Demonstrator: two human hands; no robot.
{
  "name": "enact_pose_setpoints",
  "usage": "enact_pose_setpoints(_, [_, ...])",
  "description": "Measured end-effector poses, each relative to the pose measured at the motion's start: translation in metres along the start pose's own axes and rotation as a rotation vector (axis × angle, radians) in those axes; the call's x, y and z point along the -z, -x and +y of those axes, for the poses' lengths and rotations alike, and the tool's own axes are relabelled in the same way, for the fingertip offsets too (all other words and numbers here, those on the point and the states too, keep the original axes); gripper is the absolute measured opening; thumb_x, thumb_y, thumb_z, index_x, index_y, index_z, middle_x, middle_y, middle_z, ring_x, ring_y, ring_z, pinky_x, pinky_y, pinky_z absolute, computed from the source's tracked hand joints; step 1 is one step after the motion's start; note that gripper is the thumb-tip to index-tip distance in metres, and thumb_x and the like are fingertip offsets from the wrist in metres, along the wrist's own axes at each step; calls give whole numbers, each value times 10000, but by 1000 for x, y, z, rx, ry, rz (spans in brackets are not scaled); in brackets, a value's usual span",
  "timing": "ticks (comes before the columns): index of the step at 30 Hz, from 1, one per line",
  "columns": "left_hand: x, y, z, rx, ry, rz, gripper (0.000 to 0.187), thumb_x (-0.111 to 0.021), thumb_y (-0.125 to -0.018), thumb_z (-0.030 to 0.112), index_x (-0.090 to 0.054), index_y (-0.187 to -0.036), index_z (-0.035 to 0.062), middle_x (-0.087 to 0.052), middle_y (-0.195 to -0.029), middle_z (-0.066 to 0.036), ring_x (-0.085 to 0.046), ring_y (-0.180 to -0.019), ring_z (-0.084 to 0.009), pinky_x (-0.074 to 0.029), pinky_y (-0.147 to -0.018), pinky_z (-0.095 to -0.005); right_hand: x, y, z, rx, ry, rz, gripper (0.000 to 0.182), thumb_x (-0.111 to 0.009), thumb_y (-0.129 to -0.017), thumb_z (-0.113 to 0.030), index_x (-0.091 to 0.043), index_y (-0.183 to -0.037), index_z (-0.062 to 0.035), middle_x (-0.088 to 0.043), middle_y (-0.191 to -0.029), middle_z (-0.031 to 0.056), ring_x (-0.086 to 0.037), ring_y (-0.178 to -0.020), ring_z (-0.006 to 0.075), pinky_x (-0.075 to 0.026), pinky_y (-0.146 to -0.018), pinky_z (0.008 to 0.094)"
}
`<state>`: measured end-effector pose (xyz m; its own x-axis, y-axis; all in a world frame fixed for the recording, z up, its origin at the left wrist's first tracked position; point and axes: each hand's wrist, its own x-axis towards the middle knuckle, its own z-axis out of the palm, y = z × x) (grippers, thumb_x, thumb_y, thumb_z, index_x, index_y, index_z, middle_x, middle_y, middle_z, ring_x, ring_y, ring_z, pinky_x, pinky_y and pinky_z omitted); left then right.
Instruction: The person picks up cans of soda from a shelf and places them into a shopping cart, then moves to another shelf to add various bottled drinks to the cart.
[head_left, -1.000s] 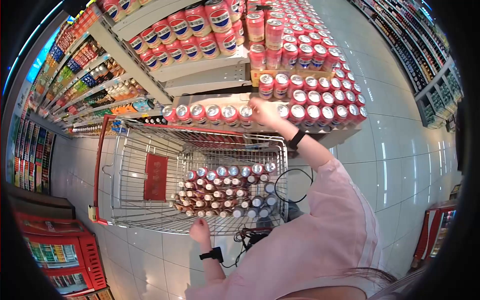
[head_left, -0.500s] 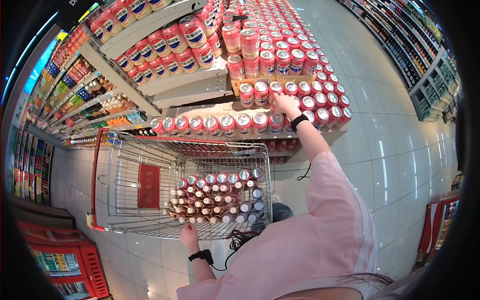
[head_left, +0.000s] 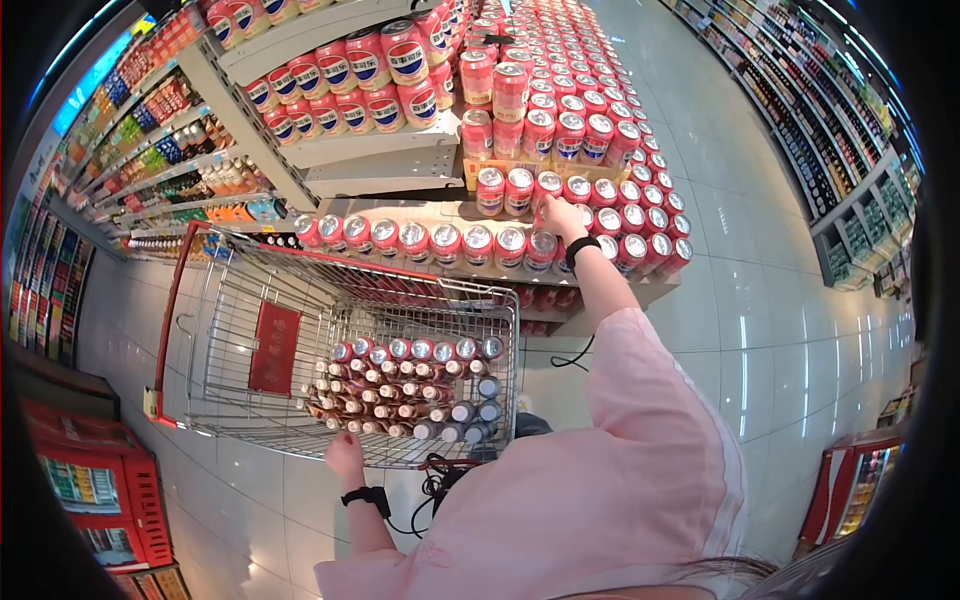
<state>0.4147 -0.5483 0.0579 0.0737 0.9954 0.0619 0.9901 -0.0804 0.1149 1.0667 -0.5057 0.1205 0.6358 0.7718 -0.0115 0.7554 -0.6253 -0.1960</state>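
My right hand [head_left: 564,219] reaches over the front row of the display, its fingers closed around a pink-red soda can [head_left: 548,185] in the row behind. Other cans, such as a front-row can [head_left: 510,244], stand close beside the hand. At the near side of the shopping cart [head_left: 400,262], my left hand [head_left: 345,455] is closed at the wire rim, partly hiding it. Inside the cart stand a row of soda cans [head_left: 422,350], several brown bottles with white caps [head_left: 388,393] and some grey-topped containers [head_left: 488,410].
Stacked cans [head_left: 570,130] rise behind the front rows, beside a shelf rack [head_left: 385,150]. A black cable [head_left: 572,355] lies on the tiled floor [head_left: 740,330]. Red coolers [head_left: 110,475] stand at left, another cooler [head_left: 838,490] at right.
The view has shifted slightly, moving the cart and display a little to the left. My right hand stays at the same can, and my left hand stays at the cart's rim.
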Motion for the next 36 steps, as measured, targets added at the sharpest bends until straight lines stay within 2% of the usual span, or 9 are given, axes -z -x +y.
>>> enact_pose_setpoints(2, [2,1,1,0,31,1,174,-595,-751,248,-642,-668,102,-621,-616,-115,-609,-570,-313,-485,-533,-403,8,4,-5,-5,-34,-41,319,-587,-759,-245,-542,-1065,-166,-584,-1057,109,-584,-988,289,-314,-920,565])
enact_pose_setpoints(7, [2,1,1,17,48,11,163,-595,-743,241,-642,-672,103,-621,-617,-112,-610,-583,-312,-483,-540,-408,5,6,-6,0,-21,0,301,-581,-762,-231,-554,-1054,-161,-581,-1059,115,-588,-980,296,-349,-880,545])
enact_pose_setpoints(11, [1,0,0,36,73,-13,146,-597,-736,227,-649,-678,104,-624,-627,-118,-609,-593,-315,-482,-558,-416,3,0,-2,-13,-6,-28,468,-679,-683,-345,-528,-1076,-140,-601,-1039,155,-574,-996,329,-416,-864,479])
enact_pose_setpoints(15, [2,1,0,46,63,-3,148,-600,-735,231,-651,-679,104,-623,-624,-119,-608,-588,-316,-484,-558,-411,-9,-7,4,5,-20,19,445,-681,-678,-348,-544,-1052,-150,-609,-1029,142,-577,-1000,315,-373,-892,560])
enact_pose_setpoints(21, [8,1,5,49,67,-12,155,-598,-736,240,-655,-687,105,-624,-628,-121,-612,-601,-314,-486,-560,-407,-2,-4,1,6,11,-13,476,-693,-670,-355,-539,-1072,-150,-609,-1047,122,-567,-1027,301,-347,-910,595])
enact_pose_setpoints(30, [8,-1,6,66,81,-4,152,-595,-742,241,-651,-688,110,-623,-633,-122,-614,-610,-313,-484,-560,-412,15,-2,-9,25,41,-64,566,-717,-638,-402,-542,-1090,-110,-635,-1017,119,-591,-985,285,-246,-996,589])
enact_pose_setpoints(34, [14,-1,7,63,68,-17,161,-593,-751,239,-643,-683,102,-619,-626,-125,-612,-604,-314,-481,-554,-415,30,5,-21,-20,-45,-15,472,-692,-659,-340,-565,-1039,-91,-641,-981,134,-616,-941,280,-171,-1041,572])
enact_pose_setpoints(35, [15,-1,8,64,67,-24,164,-593,-753,238,-640,-680,100,-617,-623,-126,-611,-600,-315,-480,-552,-416,34,6,-23,-26,-23,30,458,-690,-665,-327,-555,-1036,-96,-627,-992,138,-609,-939,292,-294,-993,530])
enact_pose_setpoints(36, [13,-1,7,56,66,-13,163,-592,-754,236,-638,-680,98,-615,-620,-128,-609,-595,-316,-480,-548,-416,40,6,-24,23,-91,73,473,-692,-672,-336,-545,-1055,-101,-626,-990,134,-603,-942,295,-341,-943,505])
